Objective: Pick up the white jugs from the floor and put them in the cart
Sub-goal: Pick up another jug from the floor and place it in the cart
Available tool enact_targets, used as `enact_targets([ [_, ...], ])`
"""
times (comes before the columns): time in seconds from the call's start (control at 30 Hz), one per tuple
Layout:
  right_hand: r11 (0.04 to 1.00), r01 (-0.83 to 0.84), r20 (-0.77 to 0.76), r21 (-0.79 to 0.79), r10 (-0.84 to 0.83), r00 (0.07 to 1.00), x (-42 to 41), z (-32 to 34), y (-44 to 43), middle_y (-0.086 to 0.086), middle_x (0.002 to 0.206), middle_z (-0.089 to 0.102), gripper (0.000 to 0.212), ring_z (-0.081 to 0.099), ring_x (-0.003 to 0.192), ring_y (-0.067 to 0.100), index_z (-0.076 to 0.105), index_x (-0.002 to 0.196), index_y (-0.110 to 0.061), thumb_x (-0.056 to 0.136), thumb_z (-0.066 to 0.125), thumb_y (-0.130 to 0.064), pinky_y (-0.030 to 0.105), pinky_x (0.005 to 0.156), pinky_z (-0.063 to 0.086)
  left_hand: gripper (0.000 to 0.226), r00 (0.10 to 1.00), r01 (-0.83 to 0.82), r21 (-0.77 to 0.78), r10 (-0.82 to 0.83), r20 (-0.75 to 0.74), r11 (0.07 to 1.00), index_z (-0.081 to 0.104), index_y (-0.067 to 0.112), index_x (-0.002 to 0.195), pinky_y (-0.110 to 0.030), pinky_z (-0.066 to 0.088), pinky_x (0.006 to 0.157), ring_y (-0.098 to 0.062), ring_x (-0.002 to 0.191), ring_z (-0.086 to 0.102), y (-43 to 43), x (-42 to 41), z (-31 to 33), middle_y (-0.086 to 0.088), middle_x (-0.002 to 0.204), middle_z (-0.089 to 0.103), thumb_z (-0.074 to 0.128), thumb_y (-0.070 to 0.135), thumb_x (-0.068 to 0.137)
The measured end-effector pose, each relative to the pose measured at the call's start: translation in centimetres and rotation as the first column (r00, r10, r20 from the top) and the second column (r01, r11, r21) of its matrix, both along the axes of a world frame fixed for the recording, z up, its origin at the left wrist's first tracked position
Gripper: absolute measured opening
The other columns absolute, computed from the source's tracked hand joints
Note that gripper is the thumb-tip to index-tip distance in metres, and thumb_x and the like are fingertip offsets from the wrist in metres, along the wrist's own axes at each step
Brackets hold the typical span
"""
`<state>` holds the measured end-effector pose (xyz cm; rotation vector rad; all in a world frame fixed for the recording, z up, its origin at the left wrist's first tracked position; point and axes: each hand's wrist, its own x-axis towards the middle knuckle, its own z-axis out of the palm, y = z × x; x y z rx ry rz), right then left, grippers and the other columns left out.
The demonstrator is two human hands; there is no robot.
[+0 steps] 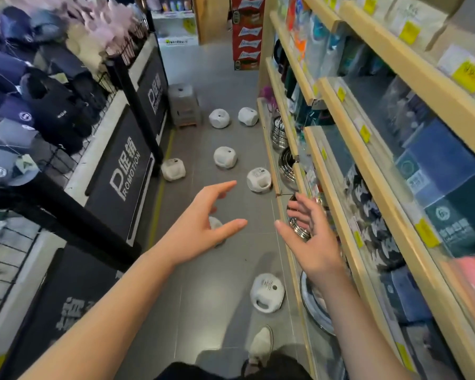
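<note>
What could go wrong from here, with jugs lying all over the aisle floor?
The nearest jug lies just ahead of the shoe; a step forward might kick it or cause a trip. The right hand hovers close to the steel bowls and could knock them. No cart is in view, so the drop point is unsure.

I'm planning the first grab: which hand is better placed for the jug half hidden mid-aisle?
Left. The left hand hangs open directly over that jug in view, fingers spread around it; the right hand, also open and empty, sits off toward the shelf.
</note>
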<state>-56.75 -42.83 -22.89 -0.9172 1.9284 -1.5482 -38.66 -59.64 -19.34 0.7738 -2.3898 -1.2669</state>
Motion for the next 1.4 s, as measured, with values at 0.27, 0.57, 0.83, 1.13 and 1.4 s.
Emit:
enact_targets([
  [0.27, 0.980, 0.083, 0.101, 0.179, -0.102, 0.990, -4.4, -6.6, -1.7, -0.016, 0.139, 0.061, 0.067, 0.059, 0.125, -0.005, 0.047, 0.151, -0.034, 0.093, 0.079, -0.032, 0.027, 0.110, 0.046, 0.076, 0.991, 0.008, 0.219, -0.038, 0.131, 0.976, 0.043, 0.040, 0.151, -0.032, 0.043, 0.116, 0.007, 0.137, 0.045, -3.0, -5.6, -7.9, 0.023, 0.147, 0.047, 0.073, 0.058, 0.083],
  [0.57, 0.871, 0.244, 0.300, 0.426, -0.390, 0.871, -4.8, -23.2, -1.4, -0.004, 0.132, 0.065, 0.079, 0.065, 0.117, 0.001, 0.052, 0.140, -0.022, 0.077, 0.091, -0.049, 0.012, 0.089, 0.050, 0.068, 0.921, 0.042, 0.415, -0.197, 0.336, 0.909, 0.043, 0.031, 0.150, -0.027, 0.042, 0.108, -0.008, 0.137, 0.048, -5.6, -11.7, -24.5, 0.009, 0.152, 0.047, 0.076, 0.040, 0.092],
  [0.83, 0.752, 0.281, 0.507, 0.596, -0.624, 0.595, -1.9, -40.4, -1.4, -0.008, 0.130, 0.068, 0.076, 0.066, 0.122, 0.009, 0.057, 0.141, -0.023, 0.076, 0.083, -0.053, 0.031, 0.102, 0.051, 0.074, 0.819, 0.084, 0.466, -0.327, 0.471, 0.881, 0.044, 0.029, 0.152, -0.041, 0.044, 0.114, -0.019, 0.138, 0.048, -6.3, -15.6, -42.0, -0.002, 0.149, 0.046, 0.079, 0.044, 0.089],
  [1.13, 0.481, 0.393, 0.449, 0.784, -0.876, 0.179, -1.8, -61.7, -4.1, 0.002, 0.120, 0.074, 0.069, 0.068, 0.117, 0.024, 0.067, 0.126, -0.021, 0.076, 0.080, -0.067, 0.051, 0.113, 0.050, 0.081, 0.637, 0.327, 0.411, -0.520, 0.569, 0.851, 0.037, 0.026, 0.159, -0.032, 0.031, 0.119, -0.023, 0.147, 0.037, -5.8, -21.8, -62.9, -0.006, 0.158, 0.041, 0.075, 0.049, 0.091],
  [1.4, 0.279, 0.402, 0.369, 0.872, -0.915, -0.164, -0.9, -75.5, -4.5, 0.003, 0.107, 0.065, 0.073, 0.063, 0.107, 0.032, 0.059, 0.103, -0.018, 0.063, 0.088, -0.072, 0.050, 0.104, 0.054, 0.087, 0.492, 0.424, 0.427, -0.599, 0.632, 0.799, 0.038, 0.033, 0.158, -0.037, 0.033, 0.120, -0.025, 0.148, 0.037, -4.3, -24.8, -78.2, -0.003, 0.158, 0.038, 0.076, 0.062, 0.085],
])
